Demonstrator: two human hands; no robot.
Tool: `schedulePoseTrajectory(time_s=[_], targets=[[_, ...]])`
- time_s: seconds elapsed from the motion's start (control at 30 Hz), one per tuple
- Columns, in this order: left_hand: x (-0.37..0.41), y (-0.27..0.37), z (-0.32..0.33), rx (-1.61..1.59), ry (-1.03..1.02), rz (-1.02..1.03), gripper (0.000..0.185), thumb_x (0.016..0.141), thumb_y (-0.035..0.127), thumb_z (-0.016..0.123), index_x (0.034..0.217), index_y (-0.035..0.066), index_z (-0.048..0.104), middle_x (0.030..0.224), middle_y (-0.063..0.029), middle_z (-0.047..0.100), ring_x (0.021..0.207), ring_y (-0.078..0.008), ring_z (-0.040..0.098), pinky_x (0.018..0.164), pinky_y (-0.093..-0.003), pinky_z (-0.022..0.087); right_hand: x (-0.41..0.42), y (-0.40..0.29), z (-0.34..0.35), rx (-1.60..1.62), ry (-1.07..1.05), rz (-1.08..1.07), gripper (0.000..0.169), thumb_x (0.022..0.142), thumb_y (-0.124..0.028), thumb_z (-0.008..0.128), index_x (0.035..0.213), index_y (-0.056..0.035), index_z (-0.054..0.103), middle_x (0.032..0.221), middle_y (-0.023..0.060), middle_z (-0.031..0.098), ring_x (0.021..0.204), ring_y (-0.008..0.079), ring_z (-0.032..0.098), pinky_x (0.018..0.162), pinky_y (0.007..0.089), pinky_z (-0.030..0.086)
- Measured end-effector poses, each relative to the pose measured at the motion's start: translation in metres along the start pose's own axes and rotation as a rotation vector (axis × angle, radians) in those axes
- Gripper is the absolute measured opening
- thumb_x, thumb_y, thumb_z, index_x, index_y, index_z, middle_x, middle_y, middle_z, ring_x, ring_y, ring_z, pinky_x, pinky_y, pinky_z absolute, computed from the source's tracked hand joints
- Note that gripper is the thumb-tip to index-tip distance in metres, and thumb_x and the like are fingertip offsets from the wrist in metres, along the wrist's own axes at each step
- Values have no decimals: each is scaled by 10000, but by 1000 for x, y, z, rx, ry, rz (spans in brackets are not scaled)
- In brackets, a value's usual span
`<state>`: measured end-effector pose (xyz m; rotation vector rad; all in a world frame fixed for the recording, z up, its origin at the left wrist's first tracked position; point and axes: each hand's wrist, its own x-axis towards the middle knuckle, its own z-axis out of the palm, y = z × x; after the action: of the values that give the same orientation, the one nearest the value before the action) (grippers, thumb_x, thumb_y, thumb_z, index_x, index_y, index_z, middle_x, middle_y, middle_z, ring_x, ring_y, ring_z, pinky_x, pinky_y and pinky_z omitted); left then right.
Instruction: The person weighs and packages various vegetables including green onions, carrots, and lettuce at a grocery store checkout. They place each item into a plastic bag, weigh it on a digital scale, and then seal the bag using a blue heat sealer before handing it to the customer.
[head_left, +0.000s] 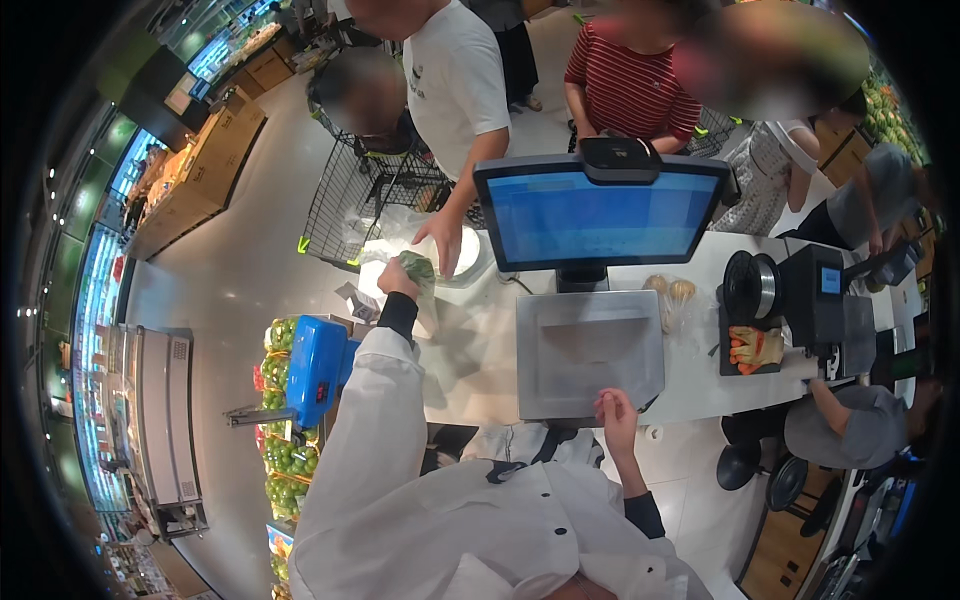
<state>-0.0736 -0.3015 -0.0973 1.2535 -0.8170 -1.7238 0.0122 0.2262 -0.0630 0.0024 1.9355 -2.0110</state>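
My left hand (400, 280) reaches far out over the left of the white counter, closed on a clear plastic bag of green vegetables (417, 264). Right beside it is the hand of a person in a white T-shirt. My right hand (616, 409) is raised over the near right edge of the metal weighing platform (590, 360), fingers bent; whether it holds something small cannot be told. Behind the platform stands a touch screen (600, 214). A clear bag of round, tan produce (679, 291) lies to the platform's right.
Orange-and-tan work gloves (756, 350) lie in a black tray beside a label printer (817, 289). A shopping cart (349, 195) stands beyond the counter's left end. Several people stand across the counter; a co-worker (847, 427) is at the right. Bagged green fruit (289, 457) and a blue device (315, 367) are at the left.
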Motion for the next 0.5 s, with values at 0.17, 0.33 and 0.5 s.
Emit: schedulePoseTrajectory(time_s=[0.17,0.33,0.5], targets=[[55,14,-16,158,-20,188,214,867,114,615,909,-88,672,880,-132,677,754,-234,651,689,-364,523,38,-13,87,-239,-198,-115,200,969,-201,576,1067,-32,618,853,65,654,715,167,608,645,270,491],[69,45,-40,-113,142,208,188,915,111,606,1003,-54,620,878,-95,655,782,-212,620,694,-338,503,130,19,216,-716,-537,-398,418,870,-233,660,1189,14,550,1128,212,608,1063,388,561,925,416,449],[-37,56,-49,-176,-552,-24,354,967,103,518,1309,16,491,1128,-55,574,1049,-144,526,881,-322,437,279,72,378,-750,-378,-533,896,768,-268,765,1426,86,270,1456,277,347,1354,421,318,1136,445,272]])
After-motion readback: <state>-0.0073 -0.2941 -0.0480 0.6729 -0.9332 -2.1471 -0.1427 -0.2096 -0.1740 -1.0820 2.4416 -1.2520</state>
